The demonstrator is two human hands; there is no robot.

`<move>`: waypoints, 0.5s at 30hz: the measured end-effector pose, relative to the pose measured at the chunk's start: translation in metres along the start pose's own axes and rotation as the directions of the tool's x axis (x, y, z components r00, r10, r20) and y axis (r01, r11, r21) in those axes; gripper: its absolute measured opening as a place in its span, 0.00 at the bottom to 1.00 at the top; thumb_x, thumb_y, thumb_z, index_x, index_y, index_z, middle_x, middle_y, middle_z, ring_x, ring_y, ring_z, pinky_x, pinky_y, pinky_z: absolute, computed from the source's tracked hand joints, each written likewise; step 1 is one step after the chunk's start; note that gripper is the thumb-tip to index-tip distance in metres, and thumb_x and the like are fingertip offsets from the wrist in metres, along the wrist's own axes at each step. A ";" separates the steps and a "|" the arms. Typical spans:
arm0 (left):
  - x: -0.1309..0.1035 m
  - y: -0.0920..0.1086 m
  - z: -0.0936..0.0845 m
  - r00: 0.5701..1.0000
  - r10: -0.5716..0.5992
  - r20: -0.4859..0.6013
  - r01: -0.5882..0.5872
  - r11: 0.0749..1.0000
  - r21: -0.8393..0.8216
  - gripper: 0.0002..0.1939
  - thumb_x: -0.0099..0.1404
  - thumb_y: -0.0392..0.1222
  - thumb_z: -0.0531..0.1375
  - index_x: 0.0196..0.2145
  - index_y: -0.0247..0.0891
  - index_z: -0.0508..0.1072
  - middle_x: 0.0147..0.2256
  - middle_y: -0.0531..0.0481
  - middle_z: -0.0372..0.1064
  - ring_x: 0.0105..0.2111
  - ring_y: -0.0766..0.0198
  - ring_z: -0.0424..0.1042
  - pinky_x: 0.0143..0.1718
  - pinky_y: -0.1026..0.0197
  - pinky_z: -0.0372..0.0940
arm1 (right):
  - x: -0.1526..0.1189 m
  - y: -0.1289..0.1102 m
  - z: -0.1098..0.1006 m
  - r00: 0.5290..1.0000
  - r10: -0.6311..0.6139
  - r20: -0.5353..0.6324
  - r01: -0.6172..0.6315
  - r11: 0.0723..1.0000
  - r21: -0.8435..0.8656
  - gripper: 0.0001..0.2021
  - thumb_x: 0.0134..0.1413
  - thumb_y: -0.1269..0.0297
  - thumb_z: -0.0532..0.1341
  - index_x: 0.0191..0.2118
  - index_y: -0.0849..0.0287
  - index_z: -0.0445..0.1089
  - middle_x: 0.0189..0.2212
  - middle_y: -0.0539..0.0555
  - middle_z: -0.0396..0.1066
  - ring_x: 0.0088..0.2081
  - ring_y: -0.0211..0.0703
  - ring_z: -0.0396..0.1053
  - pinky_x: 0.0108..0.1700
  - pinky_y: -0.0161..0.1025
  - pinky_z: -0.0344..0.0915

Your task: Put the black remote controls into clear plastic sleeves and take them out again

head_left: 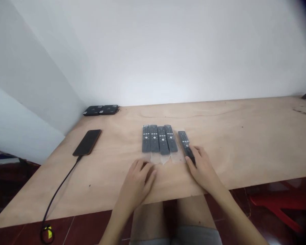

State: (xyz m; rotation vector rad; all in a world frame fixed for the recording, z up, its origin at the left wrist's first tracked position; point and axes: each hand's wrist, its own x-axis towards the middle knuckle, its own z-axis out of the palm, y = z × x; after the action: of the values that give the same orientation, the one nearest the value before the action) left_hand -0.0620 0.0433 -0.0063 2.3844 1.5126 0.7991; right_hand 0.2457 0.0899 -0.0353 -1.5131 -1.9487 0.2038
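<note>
Several dark remote controls lie side by side on the wooden table, with clear plastic sleeves sticking out below their lower ends. Just right of this row is one more remote control, slightly slanted. My right hand grips its lower end, thumb on the near side and fingers over the far side. Below the leftmost remotes, my left hand rests on the table with loosely bent fingers and the thumb apart. Its fingertips are close to the plastic sleeves; whether they touch them I cannot tell.
A phone with a black cable plugged in lies on the left. Two flat black boxes sit at the back left corner by the white wall. Beyond the table's front edge, a red chair stands at the right.
</note>
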 end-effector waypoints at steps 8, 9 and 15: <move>0.000 0.002 -0.001 1.000 -0.020 0.005 0.020 1.000 -0.012 0.10 0.76 0.43 0.64 0.53 0.43 0.75 0.53 0.43 0.70 0.55 0.46 0.70 0.59 0.40 0.70 | 0.050 -0.010 0.008 0.999 0.031 0.037 -0.035 0.993 0.109 0.12 0.71 0.58 0.61 0.52 0.57 0.75 0.55 0.64 0.67 0.55 0.61 0.74 0.61 0.61 0.74; 0.000 0.002 -0.001 1.000 -0.021 -0.002 0.021 1.000 -0.016 0.11 0.76 0.43 0.64 0.54 0.43 0.75 0.54 0.42 0.70 0.56 0.46 0.70 0.59 0.40 0.71 | 0.050 -0.011 0.008 0.999 0.017 0.044 -0.022 0.992 0.122 0.13 0.72 0.58 0.61 0.54 0.57 0.75 0.56 0.65 0.67 0.57 0.61 0.74 0.62 0.61 0.73; -0.001 0.001 -0.001 0.999 0.026 -0.031 -0.027 0.999 -0.017 0.21 0.75 0.43 0.66 0.63 0.44 0.72 0.60 0.41 0.71 0.64 0.43 0.67 0.66 0.37 0.68 | 0.018 -0.010 0.003 0.993 -0.119 -0.003 0.118 0.990 0.076 0.12 0.73 0.58 0.61 0.54 0.53 0.78 0.59 0.64 0.70 0.59 0.63 0.72 0.63 0.64 0.72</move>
State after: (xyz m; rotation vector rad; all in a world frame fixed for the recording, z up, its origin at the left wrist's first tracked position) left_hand -0.0620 0.0419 -0.0055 2.3949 1.4819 0.8552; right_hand 0.2334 0.1034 -0.0257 -1.3446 -2.0024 0.2247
